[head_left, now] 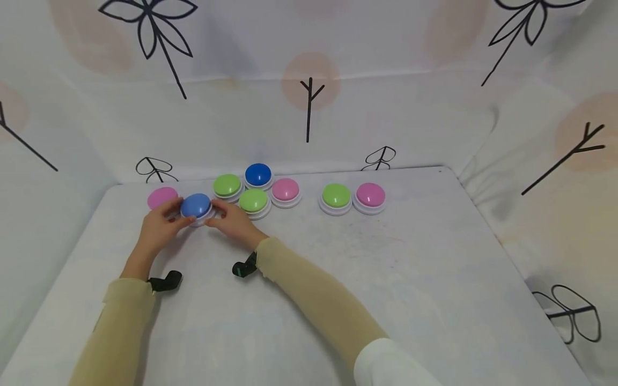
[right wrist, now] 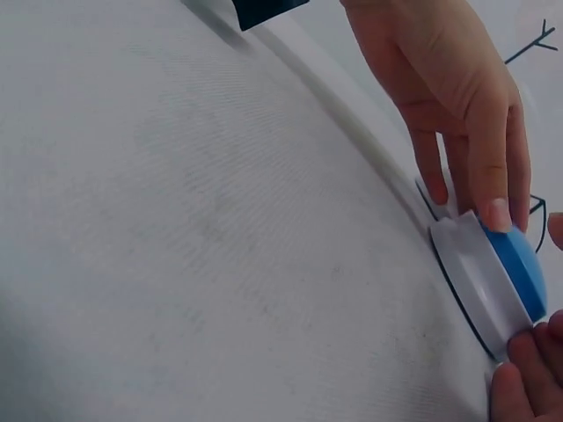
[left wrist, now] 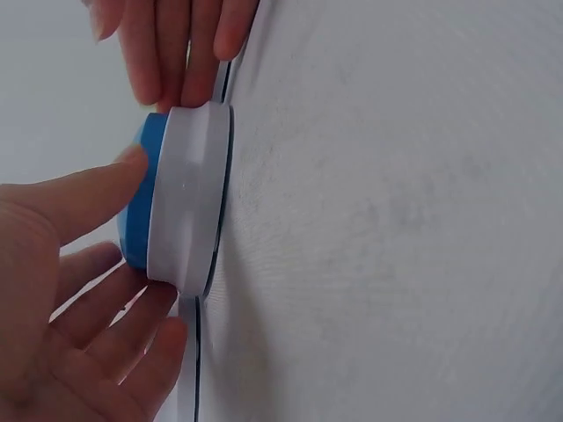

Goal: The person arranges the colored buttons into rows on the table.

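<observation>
In the head view a blue push button [head_left: 195,205] with a white round base lies between both hands, close to the table's back edge. My left hand [head_left: 159,228] holds it from the left, thumb [left wrist: 123,180] on the blue dome and other fingers along the base. My right hand [head_left: 236,222] holds the right side, its fingers [left wrist: 171,53] touching the white base. Behind the left hand sits a pink button [head_left: 161,197], its base mostly hidden. A green button [head_left: 253,200] lies just right of the right hand.
Another green button [head_left: 227,185], a darker blue one [head_left: 258,175] and a pink one [head_left: 285,189] cluster behind. Farther right a green button [head_left: 336,195] and a pink one [head_left: 370,194] stand side by side. A patterned cloth wall [head_left: 251,123] rises behind the white table [head_left: 410,279].
</observation>
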Available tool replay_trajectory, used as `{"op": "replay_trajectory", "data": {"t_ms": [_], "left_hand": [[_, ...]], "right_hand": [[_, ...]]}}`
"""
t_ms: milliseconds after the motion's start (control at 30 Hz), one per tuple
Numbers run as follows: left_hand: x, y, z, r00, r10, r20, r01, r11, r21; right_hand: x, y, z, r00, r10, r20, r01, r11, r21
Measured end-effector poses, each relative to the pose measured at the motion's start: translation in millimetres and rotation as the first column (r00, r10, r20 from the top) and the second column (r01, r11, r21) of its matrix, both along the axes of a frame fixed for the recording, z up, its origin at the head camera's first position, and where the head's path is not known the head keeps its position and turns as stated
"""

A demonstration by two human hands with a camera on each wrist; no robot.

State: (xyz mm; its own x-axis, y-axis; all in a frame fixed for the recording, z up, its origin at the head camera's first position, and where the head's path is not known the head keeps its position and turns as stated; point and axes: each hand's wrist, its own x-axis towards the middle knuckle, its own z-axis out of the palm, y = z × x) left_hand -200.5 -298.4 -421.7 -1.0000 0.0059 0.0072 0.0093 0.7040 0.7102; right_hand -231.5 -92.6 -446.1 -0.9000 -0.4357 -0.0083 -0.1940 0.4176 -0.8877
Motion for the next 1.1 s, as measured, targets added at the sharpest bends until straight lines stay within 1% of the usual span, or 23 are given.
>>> {"op": "replay_trajectory", "data": {"t_ms": [167, 267, 400, 500, 600, 767, 867, 1000, 1100], "left_hand": [[1.7, 1.9, -1.1, 0.997, 0.028, 0.068, -0.026, 0.999, -0.02], [3.0, 0.9, -3.0, 0.997, 0.03, 0.078, -0.028, 0.999, -0.026], [6.1, -0.5, -1.6, 0.998, -0.004, 0.071, 0.008, 0.999, -0.047], [8.7, 0.3, 0.6, 0.996, -0.032, 0.084, 0.037, 0.998, -0.059], [11.6, 2.2, 1.6, 0.993, -0.06, 0.101, 0.066, 0.997, -0.05], [17.8, 6.0, 3.4, 0.989, -0.093, 0.116, 0.098, 0.995, -0.034], [22.5, 8.3, 4.5, 0.985, -0.103, 0.138, 0.107, 0.994, -0.022], [26.5, 13.8, 4.2, 0.978, -0.136, 0.158, 0.136, 0.991, 0.009], [28.6, 19.0, 1.9, 0.973, -0.164, 0.16, 0.163, 0.986, 0.017]], "right_hand": [[7.8, 4.4, -0.7, 0.999, -0.007, -0.044, 0.007, 1.0, -0.013], [13.0, 7.8, 1.7, 0.999, -0.009, -0.048, 0.009, 1.0, -0.006], [18.2, 12.2, 3.7, 0.998, -0.007, -0.062, 0.007, 1.0, 0.009], [21.1, 16.4, 4.2, 0.997, -0.006, -0.077, 0.005, 1.0, -0.003], [23.4, 20.7, 3.9, 0.994, -0.008, -0.11, 0.007, 1.0, -0.007], [26.6, 27.2, 1.4, 0.985, -0.001, -0.175, 0.009, 0.999, 0.044], [30.3, 31.2, 2.8, 0.984, 0.004, -0.176, 0.005, 0.999, 0.052], [34.2, 41.0, 4.2, 0.986, 0.0, -0.164, 0.005, 1.0, 0.031], [35.5, 50.8, 1.2, 0.988, 0.015, -0.154, -0.01, 1.0, 0.028]]}}
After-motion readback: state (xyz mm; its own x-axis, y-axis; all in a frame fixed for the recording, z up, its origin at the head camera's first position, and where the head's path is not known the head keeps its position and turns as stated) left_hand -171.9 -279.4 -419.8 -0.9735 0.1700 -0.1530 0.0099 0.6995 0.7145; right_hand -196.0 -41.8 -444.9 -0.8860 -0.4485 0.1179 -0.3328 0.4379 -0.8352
